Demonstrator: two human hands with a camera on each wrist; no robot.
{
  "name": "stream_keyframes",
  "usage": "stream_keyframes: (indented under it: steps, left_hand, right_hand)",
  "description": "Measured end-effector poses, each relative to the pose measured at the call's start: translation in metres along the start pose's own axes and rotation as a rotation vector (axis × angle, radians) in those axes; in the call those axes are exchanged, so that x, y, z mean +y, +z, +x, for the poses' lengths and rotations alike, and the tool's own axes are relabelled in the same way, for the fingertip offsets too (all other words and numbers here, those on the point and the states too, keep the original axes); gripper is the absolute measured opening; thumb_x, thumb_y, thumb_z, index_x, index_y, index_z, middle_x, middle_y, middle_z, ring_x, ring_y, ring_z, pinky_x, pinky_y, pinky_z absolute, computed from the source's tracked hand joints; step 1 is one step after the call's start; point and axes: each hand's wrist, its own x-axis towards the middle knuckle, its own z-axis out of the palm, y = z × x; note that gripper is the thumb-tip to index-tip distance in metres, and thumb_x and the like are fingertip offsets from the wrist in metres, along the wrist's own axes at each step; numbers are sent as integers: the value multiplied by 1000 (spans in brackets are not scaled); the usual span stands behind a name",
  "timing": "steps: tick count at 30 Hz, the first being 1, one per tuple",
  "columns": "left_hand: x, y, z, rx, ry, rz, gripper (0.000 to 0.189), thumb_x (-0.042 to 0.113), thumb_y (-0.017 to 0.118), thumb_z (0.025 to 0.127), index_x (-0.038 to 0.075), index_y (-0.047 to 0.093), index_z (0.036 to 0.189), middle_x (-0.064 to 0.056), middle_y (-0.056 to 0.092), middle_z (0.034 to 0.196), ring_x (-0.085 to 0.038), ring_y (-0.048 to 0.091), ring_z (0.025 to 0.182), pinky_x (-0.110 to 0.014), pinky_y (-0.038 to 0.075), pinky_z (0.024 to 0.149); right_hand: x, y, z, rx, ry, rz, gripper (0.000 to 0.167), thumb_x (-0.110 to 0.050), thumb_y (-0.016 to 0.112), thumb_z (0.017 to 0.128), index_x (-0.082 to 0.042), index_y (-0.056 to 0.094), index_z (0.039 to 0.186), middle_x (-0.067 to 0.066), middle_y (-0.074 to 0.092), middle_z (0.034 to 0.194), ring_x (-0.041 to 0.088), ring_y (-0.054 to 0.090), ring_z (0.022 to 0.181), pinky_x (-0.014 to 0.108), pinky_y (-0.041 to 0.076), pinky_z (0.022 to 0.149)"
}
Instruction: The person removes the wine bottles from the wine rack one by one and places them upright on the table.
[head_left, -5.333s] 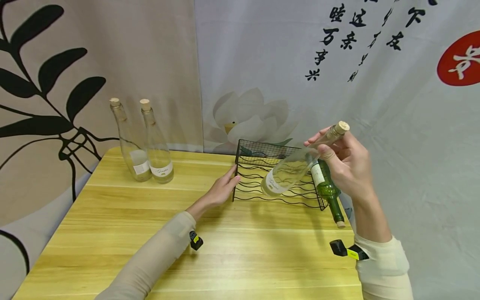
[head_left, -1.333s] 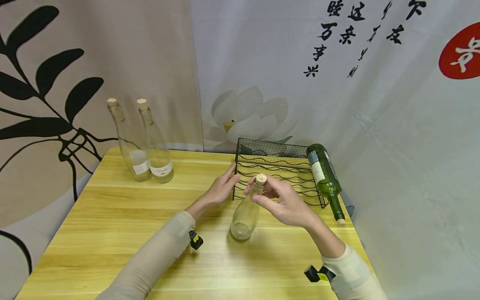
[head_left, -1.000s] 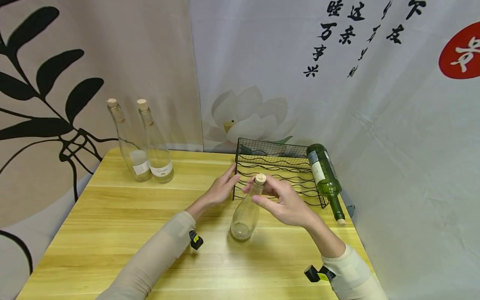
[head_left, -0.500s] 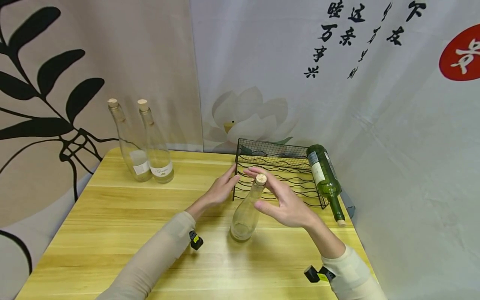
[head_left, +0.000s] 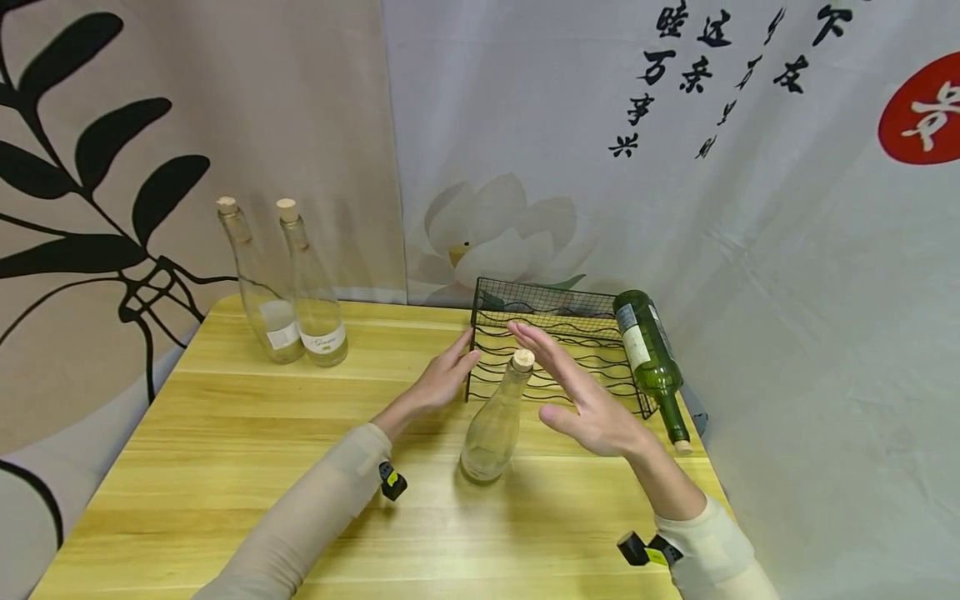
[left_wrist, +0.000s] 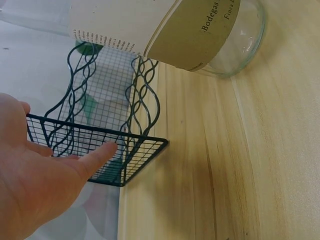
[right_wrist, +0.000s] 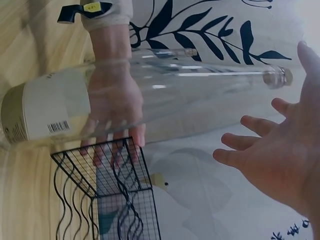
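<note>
A clear glass bottle (head_left: 491, 433) with a cork stands upright on the table in front of the black wire bottle rack (head_left: 562, 404). My right hand (head_left: 592, 412) is spread beside the bottle's neck, fingers extended, apart from the glass. In the right wrist view the right hand (right_wrist: 280, 150) holds nothing. My left hand (head_left: 438, 379) touches the rack's left end; the left wrist view has the left hand (left_wrist: 45, 185) with its thumb extended against the mesh side. A green bottle (head_left: 651, 358) lies at the rack's right end, its corked neck toward me.
Two clear corked bottles, a left one (head_left: 273, 321) and a right one (head_left: 321, 312), stand at the table's back left. Behind the wooden table (head_left: 360, 533) hangs a printed cloth backdrop (head_left: 510, 125), close to the rack.
My right hand carried the clear bottle from above the rack to the table in front, then loosened its fingers and drew back to the right. The left hand stays at the rack.
</note>
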Motion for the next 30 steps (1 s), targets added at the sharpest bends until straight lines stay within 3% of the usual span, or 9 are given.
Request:
stream_keyframes:
  steps: [8, 14, 23, 30]
  left_hand:
    - [1, -1, -1, -8, 10, 0, 71, 48, 36, 124, 19, 13, 184, -12, 23, 190, -47, 37, 170, -64, 26, 143]
    - [0, -2, -2, -15, 8, 5, 76, 57, 35, 122, 19, 12, 184, -12, 21, 190, -45, 35, 171, -63, 25, 143]
    - [1, -2, 0, -10, 11, 0, 70, 45, 35, 124, 19, 11, 184, -11, 16, 192, -47, 32, 171, -64, 23, 143]
    - [-1, -2, 0, -20, 5, 0, 70, 46, 36, 124, 20, 11, 184, -12, 18, 191, -47, 39, 168, -64, 25, 143]
  right_hand:
    - [-2, -21, -15, 60, 8, -18, 87, -63, 48, 117, -18, 14, 183, 11, 20, 191, 33, 22, 178, 32, 24, 145]
    - [2, -39, -28, 129, 25, -74, 74, -47, 51, 120, -18, 22, 181, 7, 28, 189, 21, 27, 177, 25, 24, 144]
    - [20, -72, -52, 299, 118, -176, 64, -9, 50, 117, -17, 34, 178, 12, 38, 184, 5, 34, 171, 16, 29, 138]
    - [39, -102, -72, 427, 215, -214, 62, -7, 50, 117, -14, 37, 177, 9, 42, 183, -3, 42, 162, 9, 35, 131]
